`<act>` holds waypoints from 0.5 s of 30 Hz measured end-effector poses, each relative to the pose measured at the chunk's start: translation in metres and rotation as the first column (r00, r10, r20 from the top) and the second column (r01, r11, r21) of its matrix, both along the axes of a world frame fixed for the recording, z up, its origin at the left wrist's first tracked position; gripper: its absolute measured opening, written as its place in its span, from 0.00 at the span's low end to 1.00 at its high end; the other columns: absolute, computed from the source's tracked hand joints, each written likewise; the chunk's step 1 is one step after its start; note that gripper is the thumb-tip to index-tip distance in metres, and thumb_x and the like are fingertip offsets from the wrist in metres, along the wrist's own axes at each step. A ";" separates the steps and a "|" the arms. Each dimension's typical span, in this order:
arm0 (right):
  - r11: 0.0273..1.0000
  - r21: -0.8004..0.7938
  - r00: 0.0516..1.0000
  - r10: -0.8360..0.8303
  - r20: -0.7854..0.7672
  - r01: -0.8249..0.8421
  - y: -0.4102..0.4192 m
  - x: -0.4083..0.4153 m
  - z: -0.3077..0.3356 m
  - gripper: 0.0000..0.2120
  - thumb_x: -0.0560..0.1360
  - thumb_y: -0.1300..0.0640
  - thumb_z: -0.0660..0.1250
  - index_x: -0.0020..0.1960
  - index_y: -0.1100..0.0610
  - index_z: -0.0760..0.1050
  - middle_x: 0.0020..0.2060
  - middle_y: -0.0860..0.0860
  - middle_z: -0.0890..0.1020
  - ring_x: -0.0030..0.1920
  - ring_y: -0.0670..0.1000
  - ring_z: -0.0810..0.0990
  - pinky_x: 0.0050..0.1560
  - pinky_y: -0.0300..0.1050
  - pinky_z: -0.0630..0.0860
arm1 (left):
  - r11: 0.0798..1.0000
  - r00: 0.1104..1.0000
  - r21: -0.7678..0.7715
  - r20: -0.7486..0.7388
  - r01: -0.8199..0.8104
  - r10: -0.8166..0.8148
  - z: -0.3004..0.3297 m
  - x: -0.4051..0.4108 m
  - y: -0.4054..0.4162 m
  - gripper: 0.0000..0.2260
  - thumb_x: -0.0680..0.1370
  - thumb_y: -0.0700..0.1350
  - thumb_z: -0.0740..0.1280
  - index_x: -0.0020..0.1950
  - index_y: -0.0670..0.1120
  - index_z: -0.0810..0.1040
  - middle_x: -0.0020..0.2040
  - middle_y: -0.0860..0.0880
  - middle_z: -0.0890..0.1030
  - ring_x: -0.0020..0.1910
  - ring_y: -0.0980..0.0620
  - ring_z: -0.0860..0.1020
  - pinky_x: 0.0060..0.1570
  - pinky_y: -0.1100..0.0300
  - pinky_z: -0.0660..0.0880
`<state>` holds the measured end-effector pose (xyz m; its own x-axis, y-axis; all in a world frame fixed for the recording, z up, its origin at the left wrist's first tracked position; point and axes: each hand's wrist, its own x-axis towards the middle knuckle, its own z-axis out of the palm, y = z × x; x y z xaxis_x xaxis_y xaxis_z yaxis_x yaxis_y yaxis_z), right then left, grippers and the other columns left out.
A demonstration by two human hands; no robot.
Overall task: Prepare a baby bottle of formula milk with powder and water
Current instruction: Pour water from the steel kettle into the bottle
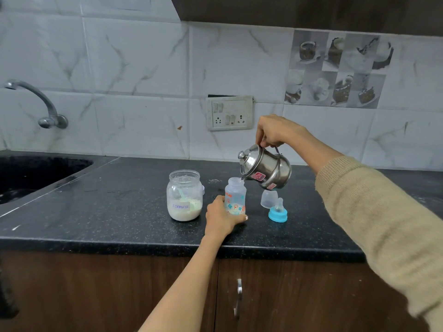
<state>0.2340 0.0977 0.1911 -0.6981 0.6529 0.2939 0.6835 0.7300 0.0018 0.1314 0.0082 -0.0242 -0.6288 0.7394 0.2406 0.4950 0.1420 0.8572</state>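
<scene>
R hand (275, 131) grips kettle (267, 170), filling bottle (235, 196) L hand (221, 218) holds; powder (184, 213), teat (278, 212) left.

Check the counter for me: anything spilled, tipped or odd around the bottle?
Nothing serious. A faint wet-looking smear marks the counter behind the bottle. The kettle pours into its mouth; the teat ring and clear cap stand upright.
</scene>
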 end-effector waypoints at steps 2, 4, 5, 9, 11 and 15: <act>1.000 0.002 1.000 0.002 0.006 -0.002 0.000 0.000 0.000 0.12 0.73 0.70 0.67 0.52 0.60 0.83 0.45 0.56 0.84 0.41 0.53 0.82 0.46 0.49 0.82 | 1.000 1.000 -0.002 0.001 0.002 -0.002 0.000 0.000 0.000 0.32 0.64 0.48 0.80 0.63 0.44 0.71 0.61 0.46 0.77 0.60 0.48 0.76 0.58 0.55 0.73; 1.000 0.005 1.000 0.004 0.006 -0.004 -0.001 0.000 0.000 0.12 0.73 0.70 0.68 0.52 0.60 0.83 0.44 0.56 0.84 0.41 0.53 0.82 0.46 0.49 0.82 | 1.000 1.000 -0.001 0.001 0.004 -0.004 0.000 0.000 0.000 0.32 0.64 0.48 0.79 0.63 0.44 0.71 0.61 0.46 0.77 0.60 0.48 0.76 0.59 0.55 0.73; 1.000 0.005 1.000 0.003 0.004 -0.003 -0.001 -0.001 0.000 0.12 0.73 0.70 0.67 0.52 0.60 0.83 0.44 0.56 0.84 0.41 0.53 0.82 0.46 0.48 0.82 | 1.000 1.000 -0.001 0.002 0.005 -0.005 0.000 0.000 0.000 0.32 0.64 0.48 0.79 0.63 0.44 0.70 0.61 0.46 0.77 0.60 0.48 0.76 0.60 0.55 0.73; 1.000 0.000 1.000 0.000 -0.003 0.000 -0.002 -0.001 0.000 0.11 0.73 0.70 0.67 0.52 0.60 0.83 0.44 0.56 0.84 0.39 0.52 0.80 0.45 0.47 0.82 | 1.000 1.000 -0.005 0.004 0.003 -0.003 0.000 0.000 0.000 0.32 0.64 0.48 0.79 0.63 0.44 0.70 0.61 0.46 0.77 0.60 0.48 0.76 0.59 0.55 0.73; 1.000 -0.001 1.000 -0.003 -0.001 0.003 -0.002 -0.001 0.000 0.11 0.73 0.70 0.67 0.53 0.60 0.83 0.44 0.56 0.84 0.40 0.52 0.80 0.46 0.48 0.82 | 1.000 1.000 -0.005 -0.002 -0.003 0.003 0.000 0.000 0.000 0.32 0.63 0.48 0.80 0.63 0.44 0.71 0.61 0.46 0.78 0.60 0.48 0.76 0.59 0.55 0.73; 1.000 -0.008 1.000 -0.002 0.004 0.002 -0.005 -0.002 0.001 0.11 0.73 0.70 0.66 0.52 0.60 0.82 0.44 0.57 0.84 0.43 0.54 0.82 0.48 0.49 0.82 | 1.000 1.000 -0.001 0.002 0.000 0.000 0.000 0.000 0.001 0.32 0.63 0.48 0.80 0.62 0.44 0.71 0.60 0.46 0.78 0.59 0.48 0.76 0.58 0.55 0.73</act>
<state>0.2315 0.0927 0.1920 -0.6980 0.6565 0.2859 0.6848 0.7287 -0.0014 0.1312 0.0090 -0.0243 -0.6295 0.7395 0.2386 0.4935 0.1433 0.8578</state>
